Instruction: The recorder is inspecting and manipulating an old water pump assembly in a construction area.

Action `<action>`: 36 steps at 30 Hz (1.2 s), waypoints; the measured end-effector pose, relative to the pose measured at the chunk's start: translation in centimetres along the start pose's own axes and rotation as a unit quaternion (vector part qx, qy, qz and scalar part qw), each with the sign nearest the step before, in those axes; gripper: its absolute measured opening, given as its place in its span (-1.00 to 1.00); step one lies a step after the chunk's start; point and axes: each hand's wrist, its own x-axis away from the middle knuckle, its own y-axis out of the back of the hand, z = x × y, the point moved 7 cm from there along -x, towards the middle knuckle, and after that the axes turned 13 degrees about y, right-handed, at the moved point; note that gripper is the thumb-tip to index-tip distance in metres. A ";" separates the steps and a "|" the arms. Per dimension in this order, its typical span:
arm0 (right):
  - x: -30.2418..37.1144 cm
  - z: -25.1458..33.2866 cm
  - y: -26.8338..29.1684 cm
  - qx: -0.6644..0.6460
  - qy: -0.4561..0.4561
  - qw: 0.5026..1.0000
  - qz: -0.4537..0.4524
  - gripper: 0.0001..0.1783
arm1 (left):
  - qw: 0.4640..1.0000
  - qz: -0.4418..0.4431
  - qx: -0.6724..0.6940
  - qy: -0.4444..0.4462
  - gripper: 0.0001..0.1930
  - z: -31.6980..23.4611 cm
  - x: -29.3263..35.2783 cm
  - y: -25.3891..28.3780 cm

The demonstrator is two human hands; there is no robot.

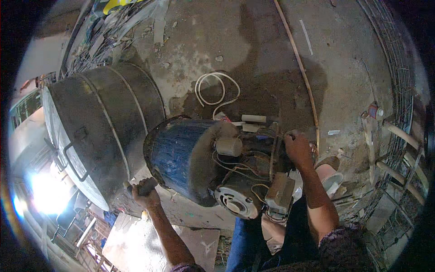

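Observation:
My left hand (147, 196) is closed around a short dark tool with a pale end (128, 186); its kind does not show clearly. It is held near the rim of a blue drum-shaped body (174, 156) lying on its side. On the body's right end sit an electric motor (235, 202) with a slotted round cover, a grey cylinder (229, 147), loose wires and a brown box (279, 192). At that machine's far right end, my right hand (298, 147) is curled into a fist by the metal frame (274, 156); what it grips is hidden.
A large ribbed metal drum (108, 102) with handles lies at left. A coiled white cable (211, 88) and a long thin pole (301, 68) rest on the concrete floor. At right stand a white bucket (333, 181) and bundled rods (389, 54). A board (199, 245) lies lower left.

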 end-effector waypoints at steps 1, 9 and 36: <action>-0.1 -0.4 0.4 0.017 -0.011 0.999 -0.029 -0.52 | 0.999 -0.029 -0.001 0.032 -0.50 0.4 -0.2 0.5; -0.8 -0.6 -0.3 -0.008 0.032 0.999 0.001 -0.57 | 1.000 0.026 0.001 -0.001 -0.52 -0.6 0.1 -1.8; -0.5 -1.7 1.5 -0.050 0.036 0.998 0.013 -0.56 | 1.000 -0.011 -0.022 0.010 -0.55 -0.5 4.5 -3.2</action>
